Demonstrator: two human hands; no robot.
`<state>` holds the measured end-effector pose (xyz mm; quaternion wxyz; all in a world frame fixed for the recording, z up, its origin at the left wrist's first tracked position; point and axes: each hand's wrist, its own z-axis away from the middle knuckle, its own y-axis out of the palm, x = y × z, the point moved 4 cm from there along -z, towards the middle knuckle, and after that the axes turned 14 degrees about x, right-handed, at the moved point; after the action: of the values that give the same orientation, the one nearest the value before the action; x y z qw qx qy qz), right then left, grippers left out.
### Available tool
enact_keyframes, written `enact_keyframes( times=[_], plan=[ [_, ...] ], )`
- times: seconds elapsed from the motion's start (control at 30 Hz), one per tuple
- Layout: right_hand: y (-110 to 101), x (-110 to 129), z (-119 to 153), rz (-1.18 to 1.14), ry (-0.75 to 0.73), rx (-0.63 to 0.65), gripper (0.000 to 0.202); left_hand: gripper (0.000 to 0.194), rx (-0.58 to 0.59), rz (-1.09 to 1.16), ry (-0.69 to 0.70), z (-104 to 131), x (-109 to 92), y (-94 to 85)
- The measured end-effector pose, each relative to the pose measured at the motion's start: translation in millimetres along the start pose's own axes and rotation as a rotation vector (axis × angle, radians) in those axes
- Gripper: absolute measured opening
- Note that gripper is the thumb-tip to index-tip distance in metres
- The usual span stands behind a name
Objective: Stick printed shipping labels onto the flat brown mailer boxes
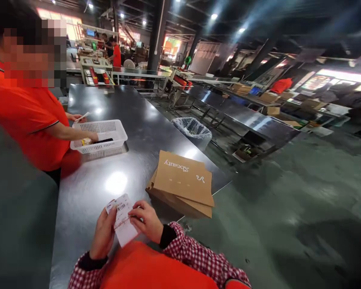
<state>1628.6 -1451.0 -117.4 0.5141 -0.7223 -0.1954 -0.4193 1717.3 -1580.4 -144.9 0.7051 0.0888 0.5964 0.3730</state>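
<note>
A white printed label sheet (124, 228) with a barcode and red print is held close to my body, above the near edge of the metal table (138, 120). My left hand (104, 228) grips its left edge, thumb on top. My right hand (147, 220) is at its right edge with fingers bent and pressed together on the sheet. To the right of my hands lies a stack of brown cardboard mailers (183, 178), the top one bearing white "beauty" lettering that appears upside down.
Across the table at left, a co-worker in a red shirt (24, 108) reaches into a white plastic basket (120, 130) and holds a paper. A bin with a clear liner (192, 128) stands beyond the table's right edge. Further back are more metal tables (237, 110).
</note>
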Motion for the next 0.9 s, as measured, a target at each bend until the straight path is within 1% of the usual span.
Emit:
enact_keyframes(
  times=[0.1,0.17,0.23,0.3,0.37,0.43,0.5,0.57,0.63,0.7,0.77,0.83,0.9],
  plan=[
    [1,-2,-3,0.077,0.006,-0.035,0.013,0.050,0.111,0.088,-0.099,10,8,7.5],
    [-4,-3,-8,0.115,0.005,-0.023,0.012,0.049,0.146,0.089,-0.121,16,13,11.4],
    [-11,-3,-13,0.144,0.027,0.029,0.011,0.057,0.125,0.085,-0.112,16,17,15.2],
    [-20,-4,-19,0.157,0.061,0.128,0.009,0.069,0.061,0.076,-0.096,12,20,19.2],
    [-31,-5,-24,0.176,0.079,0.235,0.009,0.078,0.003,0.050,-0.071,4,20,23.8],
    [-45,-10,-29,0.224,0.084,0.301,0.010,0.085,0.000,0.022,-0.054,-4,20,30.1],
    [-63,-19,-37,0.277,0.092,0.310,0.010,0.091,0.029,0.013,-0.065,-10,22,37.8],
    [-83,-33,-51,0.282,0.087,0.271,0.009,0.095,0.070,0.017,-0.111,-13,28,47.0],
    [-105,-50,-76,0.192,0.099,0.204,0.011,0.093,0.087,0.025,-0.122,-13,33,56.3],
    [-125,-67,-112,0.043,0.137,0.164,0.014,0.085,0.054,0.026,-0.091,-10,38,62.9],
    [-142,-77,-160,-0.043,0.170,0.163,0.013,0.078,-0.039,0.007,-0.045,-4,39,65.7],
    [-159,-78,-216,-0.003,0.170,0.128,0.011,0.078,-0.170,0.000,-0.017,6,41,66.1],
    [-176,-74,-273,0.069,0.150,0.064,0.012,0.084,-0.314,0.027,0.022,20,44,66.2]
  ],
)
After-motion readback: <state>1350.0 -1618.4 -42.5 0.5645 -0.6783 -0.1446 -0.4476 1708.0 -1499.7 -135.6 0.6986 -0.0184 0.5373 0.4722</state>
